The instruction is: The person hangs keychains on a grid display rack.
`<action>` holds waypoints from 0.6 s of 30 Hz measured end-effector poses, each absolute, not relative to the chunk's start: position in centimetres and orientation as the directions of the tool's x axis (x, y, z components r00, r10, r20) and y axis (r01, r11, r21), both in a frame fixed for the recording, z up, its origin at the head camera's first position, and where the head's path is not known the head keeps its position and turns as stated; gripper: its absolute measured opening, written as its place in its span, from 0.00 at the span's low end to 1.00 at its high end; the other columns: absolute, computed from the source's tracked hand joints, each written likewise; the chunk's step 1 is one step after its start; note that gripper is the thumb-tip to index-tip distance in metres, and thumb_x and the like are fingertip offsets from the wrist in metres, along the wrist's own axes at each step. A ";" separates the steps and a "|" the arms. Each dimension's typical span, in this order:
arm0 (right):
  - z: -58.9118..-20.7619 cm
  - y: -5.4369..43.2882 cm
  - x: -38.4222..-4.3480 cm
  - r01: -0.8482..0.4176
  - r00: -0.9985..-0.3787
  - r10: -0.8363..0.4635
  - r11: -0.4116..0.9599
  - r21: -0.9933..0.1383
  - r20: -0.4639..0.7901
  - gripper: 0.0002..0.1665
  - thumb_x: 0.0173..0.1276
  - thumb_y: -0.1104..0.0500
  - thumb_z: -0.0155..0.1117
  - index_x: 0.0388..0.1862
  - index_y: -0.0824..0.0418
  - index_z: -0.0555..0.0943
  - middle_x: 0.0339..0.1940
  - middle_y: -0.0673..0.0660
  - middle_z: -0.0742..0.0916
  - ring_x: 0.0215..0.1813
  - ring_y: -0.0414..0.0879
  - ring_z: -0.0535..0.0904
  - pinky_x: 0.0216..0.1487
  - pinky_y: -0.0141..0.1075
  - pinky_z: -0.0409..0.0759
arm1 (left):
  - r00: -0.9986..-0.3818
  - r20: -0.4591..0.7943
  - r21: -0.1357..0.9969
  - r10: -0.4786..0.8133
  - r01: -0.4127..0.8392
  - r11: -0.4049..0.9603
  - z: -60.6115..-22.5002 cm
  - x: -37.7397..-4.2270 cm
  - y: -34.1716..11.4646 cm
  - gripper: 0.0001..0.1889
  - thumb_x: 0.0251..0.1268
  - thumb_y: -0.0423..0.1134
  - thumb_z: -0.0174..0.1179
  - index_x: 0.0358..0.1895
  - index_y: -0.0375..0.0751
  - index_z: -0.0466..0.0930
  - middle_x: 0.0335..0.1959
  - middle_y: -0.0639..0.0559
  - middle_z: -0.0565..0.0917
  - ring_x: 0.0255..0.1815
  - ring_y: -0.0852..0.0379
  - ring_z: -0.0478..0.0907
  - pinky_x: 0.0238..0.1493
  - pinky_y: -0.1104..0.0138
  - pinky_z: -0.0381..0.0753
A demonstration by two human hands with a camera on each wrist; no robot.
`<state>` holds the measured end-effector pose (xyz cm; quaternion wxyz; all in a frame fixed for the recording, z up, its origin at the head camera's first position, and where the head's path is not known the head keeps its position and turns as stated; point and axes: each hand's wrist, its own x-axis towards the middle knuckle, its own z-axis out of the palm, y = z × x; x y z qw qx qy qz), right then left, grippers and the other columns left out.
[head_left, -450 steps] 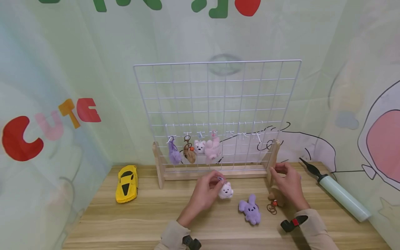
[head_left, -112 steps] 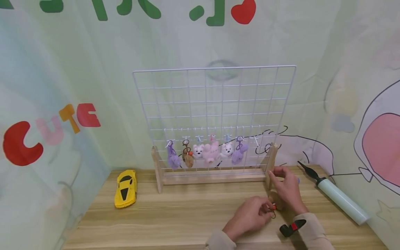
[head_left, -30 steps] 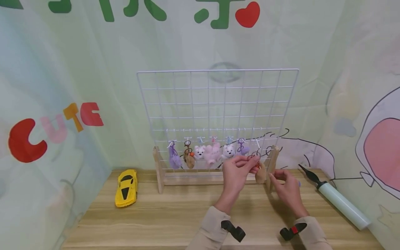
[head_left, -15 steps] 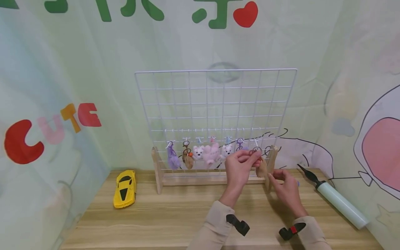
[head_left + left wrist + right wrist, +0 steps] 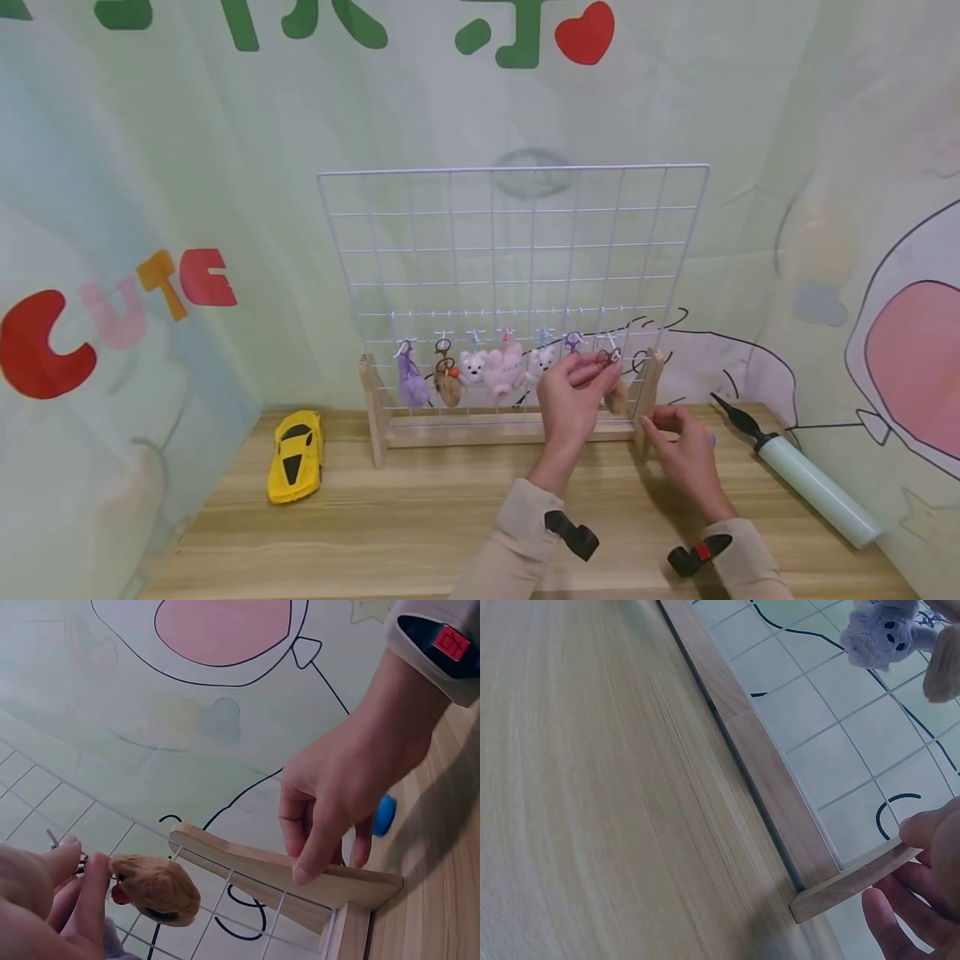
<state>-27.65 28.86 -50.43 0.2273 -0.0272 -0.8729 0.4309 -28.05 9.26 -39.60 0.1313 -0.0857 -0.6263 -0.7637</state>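
My left hand (image 5: pixel 573 400) pinches the ring end of a brown plush keychain (image 5: pixel 157 889) at the rightmost hook (image 5: pixel 611 342) of a white wire grid rack. The plush dangles beside the fingertips; whether its ring is over the hook, I cannot tell. My right hand (image 5: pixel 684 450) grips the rack's right wooden upright (image 5: pixel 262 862), thumb on one side and fingers on the other. Along the hook row hang a purple plush (image 5: pixel 411 383), a brown one (image 5: pixel 447 387), a white bear (image 5: pixel 473 367), a pink plush (image 5: pixel 504 371), another white bear (image 5: pixel 542 360) and a purple plush (image 5: pixel 881 637), mostly hidden by my left hand.
A yellow toy car (image 5: pixel 296 457) stands at the table's left. On the right lies a pale green hand pump (image 5: pixel 817 487) with a black nozzle. Something blue (image 5: pixel 385 815) sits behind my right hand. A printed cloth backdrop (image 5: pixel 420 108) surrounds the table (image 5: pixel 360 533).
A white bear and a purple plush went onto the rack. My left hand took the brown keychain from the table and raised it to the rightmost hook. My right hand stayed on the upright.
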 end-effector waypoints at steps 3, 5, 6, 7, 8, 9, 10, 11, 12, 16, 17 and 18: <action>-50.4 28.6 -27.7 -0.134 -0.903 0.241 0.629 -0.766 0.356 0.18 0.80 0.53 0.70 0.56 0.66 0.82 0.54 0.69 0.92 0.58 0.63 0.89 0.43 0.21 0.80 | -0.950 0.293 0.945 -0.106 0.304 -0.116 -40.1 -27.5 8.3 0.15 0.64 0.38 0.80 0.52 0.45 0.92 0.49 0.51 0.95 0.48 0.58 0.94 0.48 0.69 0.91; -50.3 28.5 -27.7 -0.133 -0.906 0.236 0.629 -0.766 0.351 0.19 0.80 0.52 0.70 0.56 0.66 0.82 0.55 0.69 0.91 0.58 0.63 0.89 0.43 0.21 0.80 | -0.945 0.311 0.942 -0.104 0.320 -0.098 -40.5 -27.1 7.4 0.17 0.65 0.38 0.79 0.56 0.44 0.91 0.53 0.49 0.94 0.51 0.56 0.93 0.50 0.68 0.91; -50.3 28.5 -27.8 -0.132 -0.907 0.236 0.628 -0.767 0.349 0.19 0.80 0.52 0.70 0.56 0.66 0.82 0.55 0.69 0.91 0.58 0.63 0.89 0.43 0.21 0.80 | -0.940 0.325 0.939 -0.101 0.334 -0.087 -40.8 -26.8 7.0 0.18 0.66 0.38 0.78 0.58 0.42 0.90 0.54 0.47 0.94 0.52 0.55 0.93 0.50 0.68 0.91; -50.2 28.4 -27.8 -0.134 -0.907 0.234 0.627 -0.767 0.349 0.19 0.80 0.52 0.70 0.56 0.66 0.82 0.55 0.69 0.91 0.58 0.63 0.89 0.43 0.21 0.80 | -0.934 0.343 0.933 -0.097 0.351 -0.079 -41.1 -26.6 6.4 0.18 0.67 0.37 0.77 0.59 0.41 0.90 0.55 0.46 0.93 0.52 0.53 0.93 0.51 0.68 0.91; -50.2 28.4 -27.8 -0.138 -0.907 0.232 0.625 -0.768 0.351 0.19 0.80 0.52 0.70 0.56 0.67 0.82 0.55 0.69 0.91 0.58 0.64 0.89 0.43 0.21 0.80 | -0.929 0.359 0.928 -0.093 0.366 -0.067 -41.5 -26.4 5.9 0.18 0.68 0.37 0.77 0.58 0.40 0.90 0.54 0.44 0.93 0.53 0.52 0.93 0.51 0.68 0.91; -50.2 28.4 -27.8 -0.141 -0.907 0.231 0.624 -0.769 0.353 0.19 0.80 0.52 0.70 0.56 0.67 0.82 0.54 0.70 0.91 0.58 0.64 0.89 0.43 0.22 0.80 | -0.926 0.367 0.927 -0.083 0.372 -0.054 -41.8 -26.1 5.4 0.17 0.68 0.36 0.76 0.58 0.39 0.89 0.54 0.44 0.93 0.53 0.52 0.93 0.52 0.68 0.91; -50.2 28.4 -27.8 -0.142 -0.907 0.229 0.625 -0.768 0.354 0.19 0.80 0.53 0.70 0.56 0.67 0.82 0.54 0.69 0.91 0.58 0.64 0.89 0.43 0.22 0.80 | -0.925 0.373 0.926 -0.069 0.376 -0.042 -42.2 -25.9 4.8 0.17 0.69 0.36 0.76 0.58 0.39 0.89 0.54 0.45 0.94 0.54 0.52 0.93 0.52 0.68 0.91; -50.1 28.4 -27.8 -0.144 -0.907 0.227 0.625 -0.767 0.355 0.18 0.80 0.53 0.70 0.55 0.67 0.82 0.54 0.69 0.91 0.58 0.64 0.89 0.43 0.22 0.80 | -0.925 0.377 0.925 -0.054 0.378 -0.027 -42.7 -25.6 4.3 0.17 0.70 0.36 0.75 0.58 0.38 0.89 0.54 0.45 0.93 0.55 0.51 0.92 0.53 0.68 0.90; -50.1 28.4 -27.8 -0.145 -0.906 0.227 0.626 -0.767 0.356 0.18 0.80 0.53 0.70 0.55 0.67 0.83 0.54 0.69 0.91 0.58 0.64 0.89 0.43 0.22 0.80 | -0.926 0.376 0.927 -0.035 0.376 -0.010 -43.1 -25.4 3.7 0.16 0.70 0.35 0.75 0.58 0.39 0.89 0.54 0.45 0.93 0.56 0.50 0.92 0.55 0.68 0.90; -49.8 28.6 -27.8 -0.145 -0.903 0.233 0.625 -0.767 0.361 0.17 0.80 0.54 0.70 0.55 0.66 0.83 0.54 0.69 0.92 0.58 0.63 0.89 0.42 0.21 0.80 | -0.927 0.372 0.923 0.046 0.374 0.085 -45.0 -24.9 0.9 0.15 0.73 0.33 0.72 0.59 0.39 0.88 0.56 0.44 0.92 0.60 0.45 0.90 0.60 0.66 0.89; -49.7 28.6 -27.8 -0.146 -0.902 0.235 0.623 -0.768 0.362 0.17 0.80 0.54 0.70 0.55 0.67 0.83 0.54 0.69 0.92 0.58 0.63 0.89 0.42 0.21 0.80 | -0.925 0.375 0.917 0.059 0.380 0.119 -45.4 -24.9 0.2 0.14 0.73 0.32 0.71 0.59 0.38 0.88 0.57 0.42 0.92 0.61 0.43 0.89 0.60 0.65 0.89; -49.7 28.7 -27.8 -0.145 -0.902 0.237 0.623 -0.769 0.362 0.18 0.79 0.54 0.70 0.55 0.67 0.83 0.54 0.69 0.92 0.58 0.63 0.89 0.42 0.20 0.79 | -0.923 0.379 0.910 0.070 0.385 0.153 -45.8 -25.0 -0.6 0.14 0.74 0.31 0.70 0.59 0.38 0.88 0.57 0.40 0.91 0.61 0.42 0.89 0.60 0.64 0.89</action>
